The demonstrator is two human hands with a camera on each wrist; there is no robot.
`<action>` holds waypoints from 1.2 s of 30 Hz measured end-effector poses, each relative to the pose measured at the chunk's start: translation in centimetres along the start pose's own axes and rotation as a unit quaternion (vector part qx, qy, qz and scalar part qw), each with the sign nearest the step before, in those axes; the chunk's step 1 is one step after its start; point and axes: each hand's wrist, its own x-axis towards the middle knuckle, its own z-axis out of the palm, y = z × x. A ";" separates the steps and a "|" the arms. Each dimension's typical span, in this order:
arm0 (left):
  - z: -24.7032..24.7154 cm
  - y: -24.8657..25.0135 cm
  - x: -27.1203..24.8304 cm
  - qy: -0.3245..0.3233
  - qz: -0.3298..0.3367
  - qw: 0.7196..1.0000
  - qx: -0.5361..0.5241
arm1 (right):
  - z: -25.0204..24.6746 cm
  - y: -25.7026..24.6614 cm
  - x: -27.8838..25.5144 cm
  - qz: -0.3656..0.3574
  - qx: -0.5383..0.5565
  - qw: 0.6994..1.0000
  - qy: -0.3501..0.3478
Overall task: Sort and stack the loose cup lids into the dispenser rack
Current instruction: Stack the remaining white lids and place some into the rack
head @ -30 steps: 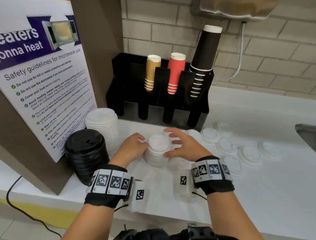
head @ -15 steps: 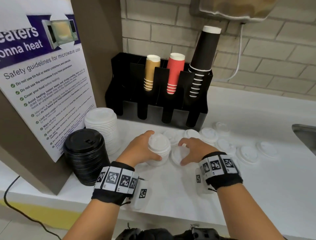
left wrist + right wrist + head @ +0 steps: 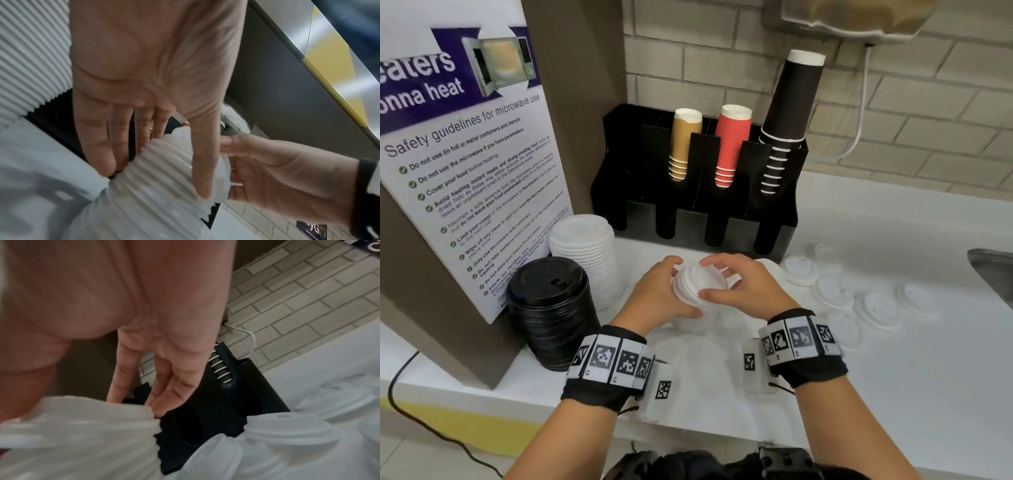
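A: What can be read here?

B: Mostly the poster (image 3: 465, 164) on the left. Its purple band shows cut-off white words, "eaters" above "onna heat".

A: And under that?

B: The heading "Safety guidelines for microwave use". Then ticked lines: "Do not use tin foil or metal containers and utensils", "Do not use the microwave if you have pacemakers", "Cover your food before heating". The lower lines get too small to trust.

A: Anything on the wrists?

B: The wristbands (image 3: 613, 363) carry square black-and-white codes; the tiny marks beneath them are unreadable.

A: The wrist views?

B: A purple sign (image 3: 311, 231) in the left wrist view, its white letters too blurred.
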 end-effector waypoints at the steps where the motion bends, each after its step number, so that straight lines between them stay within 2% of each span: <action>1: 0.0 0.0 0.0 0.001 -0.001 1.000 -0.003 | 0.1 -0.2 0.2 -0.005 -0.015 1.000 -0.003; 10: 0.2 -0.1 0.2 0.006 -0.004 1.000 -0.005 | 0.8 -1.4 1.2 -0.043 -0.098 0.994 -0.029; 17: 0.1 -0.4 0.2 -0.002 0.004 1.000 -0.002 | 0.5 -1.3 1.2 -0.029 -0.083 0.995 -0.049; 18: 0.1 -0.4 0.2 -0.002 0.006 1.000 -0.007 | 0.0 -1.1 1.4 -0.027 -0.059 0.997 -0.037; 20: 0.1 -0.4 0.3 0.001 0.008 1.000 -0.019 | -1.4 -0.2 2.2 -0.012 -0.015 0.999 0.032; 22: 0.2 -0.5 0.4 0.002 0.012 1.000 -0.027 | -2.8 1.1 3.3 0.023 -0.031 0.996 0.077; 23: 0.2 -0.5 0.4 0.001 0.014 0.999 -0.030 | -3.2 1.8 4.0 0.043 -0.066 0.995 0.061; 26: 0.3 -0.5 0.5 0.001 0.014 0.999 -0.034 | -2.7 3.1 5.6 0.077 -0.191 0.975 -0.080; 28: 0.2 -0.5 0.5 0.001 0.016 0.999 -0.031 | -1.7 3.0 6.4 0.092 -0.234 0.957 -0.141; 32: 0.2 -0.5 0.6 0.000 0.013 1.000 -0.027 | -0.6 3.3 7.3 0.093 -0.303 0.935 -0.159; 36: 0.2 -0.7 0.5 -0.003 0.009 0.999 -0.039 | -2.1 3.4 7.0 0.091 -0.258 0.952 -0.135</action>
